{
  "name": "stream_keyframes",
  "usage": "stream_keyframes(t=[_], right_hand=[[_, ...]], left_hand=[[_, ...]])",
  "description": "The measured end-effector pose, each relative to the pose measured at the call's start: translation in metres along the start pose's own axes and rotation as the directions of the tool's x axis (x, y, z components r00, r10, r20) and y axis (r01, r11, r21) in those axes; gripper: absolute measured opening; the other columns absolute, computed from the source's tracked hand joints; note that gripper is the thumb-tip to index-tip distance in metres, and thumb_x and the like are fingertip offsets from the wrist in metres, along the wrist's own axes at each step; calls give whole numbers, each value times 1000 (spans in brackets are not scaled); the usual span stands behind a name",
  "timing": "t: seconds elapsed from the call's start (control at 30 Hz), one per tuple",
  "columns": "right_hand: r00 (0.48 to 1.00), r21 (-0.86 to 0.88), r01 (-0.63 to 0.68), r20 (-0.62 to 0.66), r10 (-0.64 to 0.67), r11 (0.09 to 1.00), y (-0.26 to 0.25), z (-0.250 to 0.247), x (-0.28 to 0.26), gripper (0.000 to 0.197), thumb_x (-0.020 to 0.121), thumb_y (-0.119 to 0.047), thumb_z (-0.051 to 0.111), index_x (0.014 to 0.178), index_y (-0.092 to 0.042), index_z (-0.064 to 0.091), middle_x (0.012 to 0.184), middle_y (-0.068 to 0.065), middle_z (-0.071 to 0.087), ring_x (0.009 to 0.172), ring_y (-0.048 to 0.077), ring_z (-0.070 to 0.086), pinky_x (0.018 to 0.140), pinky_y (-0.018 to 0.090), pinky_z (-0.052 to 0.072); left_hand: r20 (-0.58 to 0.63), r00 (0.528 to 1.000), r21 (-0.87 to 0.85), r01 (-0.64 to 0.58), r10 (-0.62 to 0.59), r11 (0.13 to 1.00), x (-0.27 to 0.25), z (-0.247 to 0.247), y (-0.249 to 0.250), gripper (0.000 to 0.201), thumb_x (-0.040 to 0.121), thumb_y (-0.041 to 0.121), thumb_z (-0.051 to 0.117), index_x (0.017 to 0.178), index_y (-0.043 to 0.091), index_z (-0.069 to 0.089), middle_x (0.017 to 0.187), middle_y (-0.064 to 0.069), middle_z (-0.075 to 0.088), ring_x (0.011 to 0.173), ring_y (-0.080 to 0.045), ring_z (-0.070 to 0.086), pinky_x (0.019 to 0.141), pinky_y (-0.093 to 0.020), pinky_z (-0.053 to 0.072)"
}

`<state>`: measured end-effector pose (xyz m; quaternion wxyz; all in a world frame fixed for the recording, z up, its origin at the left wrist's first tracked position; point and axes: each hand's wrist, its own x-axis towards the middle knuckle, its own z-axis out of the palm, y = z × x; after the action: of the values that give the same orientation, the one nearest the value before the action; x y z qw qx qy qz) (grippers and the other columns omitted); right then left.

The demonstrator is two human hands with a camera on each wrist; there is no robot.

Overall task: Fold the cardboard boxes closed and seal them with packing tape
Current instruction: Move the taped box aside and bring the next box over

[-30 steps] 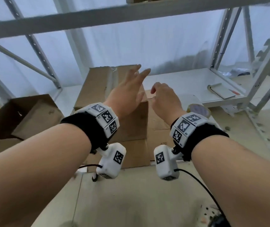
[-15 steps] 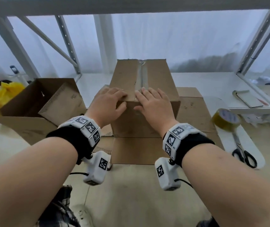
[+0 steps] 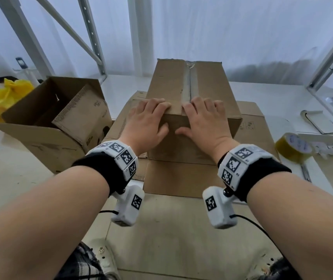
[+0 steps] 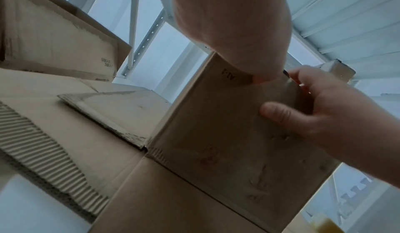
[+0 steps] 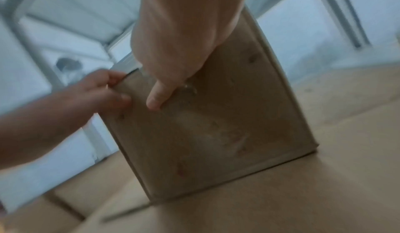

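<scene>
Clasping the closed box [image 3: 169, 83] are the left hand [image 3: 147, 123] and right hand [image 3: 205, 123].

Upside-down "A1-" on cardboard box [image 4: 216, 125]

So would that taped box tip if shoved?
The taped box looks taller than wide in front, so a sideways shove up top might tip it. On flat cardboard, it probably slides if pushed low. Uncrumpled walls suggest stiffness.

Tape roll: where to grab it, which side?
Probably across the curved outer band of the tape roll, from above with the right hand: it lies on that side, flat face tilted up, leaving the band free.
</scene>
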<state>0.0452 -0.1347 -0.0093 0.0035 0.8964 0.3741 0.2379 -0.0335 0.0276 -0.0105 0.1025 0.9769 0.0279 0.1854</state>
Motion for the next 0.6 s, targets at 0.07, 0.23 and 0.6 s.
stream_keyframes(t=[0.07,0.23,0.6], right_hand=[[999,-28,-6,53,7,1000,-3,6,-6,84,72,-55,73,136,-11,42,133,14,46,121,33,44,102,45,30],[997,117,-13,74,4,993,-2,-5,-1,73,83,-49,65,143,-18,38,143,5,44,130,25,39,109,37,27],[879,288,-378,409,244,880,76,-11,28,54,97,-55,36,144,-30,39,155,13,28,138,35,31,115,47,23]], left_hand=[[2,1000,-22,21,-21,1000,3,-2,1,56,79,37,36,132,21,45,136,1,43,124,-25,33,102,-45,28],[-7,1000,68,27,-27,997,10,-8,5,50,82,39,35,125,20,52,125,0,52,117,-23,43,97,-34,18],[116,975,106,-201,188,974,29,-17,45,50,100,43,25,135,19,53,140,0,51,133,-15,43,110,-34,31]])
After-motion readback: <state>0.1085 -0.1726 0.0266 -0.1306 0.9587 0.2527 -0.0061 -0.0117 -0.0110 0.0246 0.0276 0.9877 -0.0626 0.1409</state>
